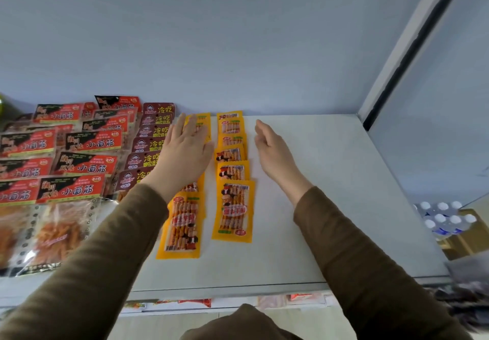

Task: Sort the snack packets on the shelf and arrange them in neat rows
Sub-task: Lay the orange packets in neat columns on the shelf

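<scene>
Head view, looking down and forward onto a white shelf (pixel 330 180) backed by a pale wall. Far left: red packets (pixel 79 170) overlapped in rows running away from the viewer, clear lower halves showing orange strips. Next right: maroon packets (pixel 148 145) in one overlapping column, close against the red ones. Then two columns of yellow packets, long axes pointing away toward the wall. Left yellow column (pixel 182 223) partly hidden under the left hand (pixel 182 151), fingers spread and lying flat on the far packets, palm down, gripping nothing. Right yellow column (pixel 232 180) in plain sight between both hands, slightly fanned, nearest packet largest in view and a little askew. Right hand (pixel 272 149) just beside that column's right edge, loosely spread, fingers slightly curled, edge-on, holding nothing; contact with the shelf hard to confirm. Right column nearer the right hand, left column already under the left. Likely step: squaring the yellow columns by pressing inward and flattening. Bare shelf from the right hand to the side wall, room for further rows. Below right: capped bottles (pixel 442 218) in a pack, off the shelf. No containers on the shelf itself.
</scene>
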`<control>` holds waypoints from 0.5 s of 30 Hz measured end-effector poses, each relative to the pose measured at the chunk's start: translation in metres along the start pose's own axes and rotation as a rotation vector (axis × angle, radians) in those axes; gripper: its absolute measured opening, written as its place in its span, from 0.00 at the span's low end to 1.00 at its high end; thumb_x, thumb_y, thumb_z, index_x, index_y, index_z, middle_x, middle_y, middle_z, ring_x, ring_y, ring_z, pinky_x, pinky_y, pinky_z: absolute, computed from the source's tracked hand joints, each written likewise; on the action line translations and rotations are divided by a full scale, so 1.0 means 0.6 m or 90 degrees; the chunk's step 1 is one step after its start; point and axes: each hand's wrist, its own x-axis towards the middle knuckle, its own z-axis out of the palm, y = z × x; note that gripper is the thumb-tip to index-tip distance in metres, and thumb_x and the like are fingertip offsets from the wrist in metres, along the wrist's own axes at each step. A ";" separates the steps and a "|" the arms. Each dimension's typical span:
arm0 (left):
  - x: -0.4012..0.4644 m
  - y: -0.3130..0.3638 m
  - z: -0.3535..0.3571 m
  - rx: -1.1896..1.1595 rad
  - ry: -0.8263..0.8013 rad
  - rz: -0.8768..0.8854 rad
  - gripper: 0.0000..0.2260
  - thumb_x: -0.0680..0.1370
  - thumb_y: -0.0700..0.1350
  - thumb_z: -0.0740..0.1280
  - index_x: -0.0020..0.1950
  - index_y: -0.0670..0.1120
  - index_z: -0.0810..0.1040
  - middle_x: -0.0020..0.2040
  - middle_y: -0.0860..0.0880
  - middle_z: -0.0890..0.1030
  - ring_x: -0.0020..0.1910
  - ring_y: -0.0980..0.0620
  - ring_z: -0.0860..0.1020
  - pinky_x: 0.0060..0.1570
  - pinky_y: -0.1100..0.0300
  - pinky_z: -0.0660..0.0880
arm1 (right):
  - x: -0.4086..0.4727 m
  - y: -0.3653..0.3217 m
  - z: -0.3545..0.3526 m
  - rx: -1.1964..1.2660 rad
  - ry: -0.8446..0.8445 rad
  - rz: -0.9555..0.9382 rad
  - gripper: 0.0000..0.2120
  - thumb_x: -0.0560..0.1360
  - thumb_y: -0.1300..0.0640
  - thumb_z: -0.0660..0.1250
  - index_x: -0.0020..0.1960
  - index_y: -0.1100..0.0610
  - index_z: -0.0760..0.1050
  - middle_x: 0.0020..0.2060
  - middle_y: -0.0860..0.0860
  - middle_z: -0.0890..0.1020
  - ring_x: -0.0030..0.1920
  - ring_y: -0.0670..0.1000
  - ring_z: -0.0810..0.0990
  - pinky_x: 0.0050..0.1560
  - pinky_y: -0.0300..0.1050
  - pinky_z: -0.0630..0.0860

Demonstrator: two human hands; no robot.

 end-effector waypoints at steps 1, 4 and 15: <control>-0.030 0.002 -0.003 0.012 0.018 0.006 0.24 0.86 0.54 0.50 0.80 0.46 0.62 0.84 0.42 0.51 0.83 0.40 0.42 0.81 0.41 0.46 | -0.017 0.005 -0.009 0.007 -0.002 -0.006 0.21 0.86 0.53 0.53 0.79 0.54 0.62 0.75 0.51 0.70 0.74 0.50 0.69 0.69 0.40 0.65; -0.106 0.024 0.000 0.064 0.005 0.027 0.22 0.85 0.55 0.50 0.76 0.49 0.67 0.84 0.44 0.52 0.83 0.41 0.43 0.80 0.41 0.46 | -0.070 0.019 -0.015 -0.051 0.000 -0.021 0.17 0.85 0.55 0.56 0.73 0.53 0.69 0.71 0.49 0.74 0.72 0.49 0.69 0.64 0.38 0.64; -0.111 0.064 0.033 -0.060 -0.071 -0.041 0.24 0.86 0.57 0.49 0.80 0.47 0.61 0.85 0.45 0.47 0.83 0.45 0.40 0.81 0.45 0.39 | -0.128 0.012 0.026 -0.189 0.004 -0.056 0.20 0.86 0.52 0.55 0.76 0.53 0.67 0.74 0.50 0.72 0.78 0.51 0.60 0.76 0.49 0.60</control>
